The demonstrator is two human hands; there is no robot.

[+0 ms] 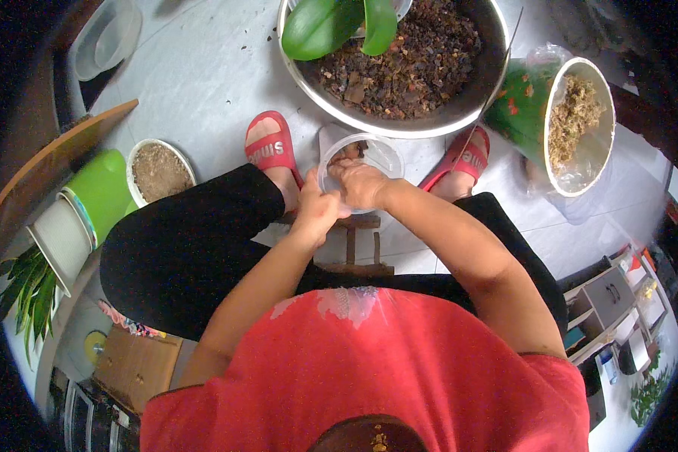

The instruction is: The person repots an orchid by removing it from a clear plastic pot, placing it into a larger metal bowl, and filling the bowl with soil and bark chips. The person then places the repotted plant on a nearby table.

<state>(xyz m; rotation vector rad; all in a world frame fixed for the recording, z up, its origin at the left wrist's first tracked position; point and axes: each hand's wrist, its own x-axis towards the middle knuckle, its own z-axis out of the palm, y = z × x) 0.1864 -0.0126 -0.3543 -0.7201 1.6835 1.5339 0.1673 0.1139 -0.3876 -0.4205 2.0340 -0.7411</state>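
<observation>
Between my feet is a clear plastic tub (394, 159). My left hand (315, 208) grips its near left side, with the thumb up along the rim. My right hand (363, 182) reaches down inside it, and its fingertips are at some brown pieces (352, 150), blurred through the plastic. Whether those fingers hold anything is hidden. Just beyond the tub stands a wide metal basin (407, 133) of dark bark potting mix (401, 79). Broad green orchid leaves (325, 31) rise from a clear pot in the basin.
A thin stick (494, 90) leans across the basin's right rim. At right, a green tub (615, 121) holds dried moss (573, 118). A white-rimmed pot of soil (161, 171) and a green pot (108, 192) stand left. Red sandals (272, 141) flank the tub; a low wooden stool (356, 270) is beneath me.
</observation>
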